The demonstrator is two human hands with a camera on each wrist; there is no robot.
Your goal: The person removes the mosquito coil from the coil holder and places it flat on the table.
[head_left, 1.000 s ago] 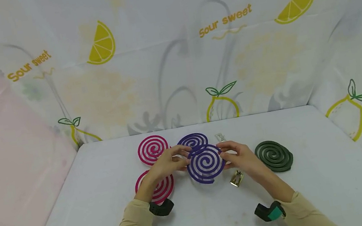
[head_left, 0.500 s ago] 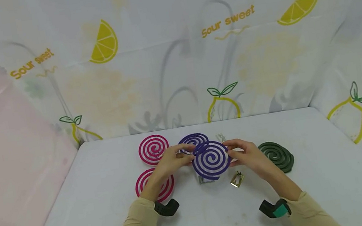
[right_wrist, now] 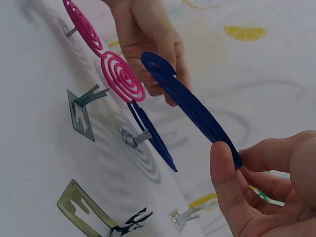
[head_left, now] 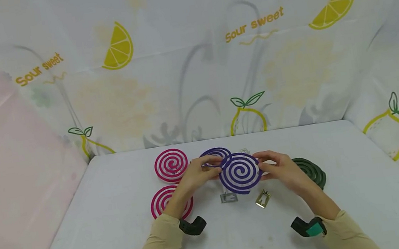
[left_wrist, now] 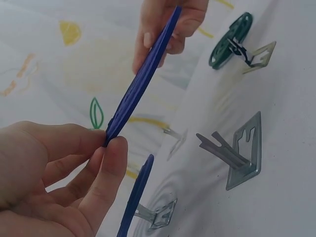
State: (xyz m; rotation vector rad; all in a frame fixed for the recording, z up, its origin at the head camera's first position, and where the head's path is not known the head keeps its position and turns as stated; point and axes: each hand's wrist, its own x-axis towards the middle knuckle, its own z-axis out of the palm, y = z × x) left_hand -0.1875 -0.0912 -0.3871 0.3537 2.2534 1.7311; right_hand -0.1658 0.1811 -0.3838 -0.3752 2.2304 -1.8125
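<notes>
A purple-blue mosquito coil (head_left: 241,172) is held up over the white table, its spiral facing the head view. My left hand (head_left: 196,175) pinches its left edge between thumb and fingers. On the opposite edge, my right hand (head_left: 283,171) pinches it the same way. In both wrist views this coil (left_wrist: 143,81) appears edge-on and tilted. Just below it stands a bare silver metal coil stand (head_left: 229,198), prong raised. A gold-coloured stand (head_left: 262,199) is to its right. Behind, partly covered, a second purple-blue coil (head_left: 222,150) rests on its own stand (right_wrist: 131,136).
Two pink coils (head_left: 171,165) are at the left, the nearer one partly behind my left forearm. A dark green coil (head_left: 312,171) lies to the right, partly behind my right hand. Another small stand (right_wrist: 181,219) is at the back. A lemon-print cloth (head_left: 164,95) hangs behind the table.
Both hands have carried the purple-blue coil to the right and slightly up in the head view. The silver stand beneath it has come into sight. The view itself has shifted a little.
</notes>
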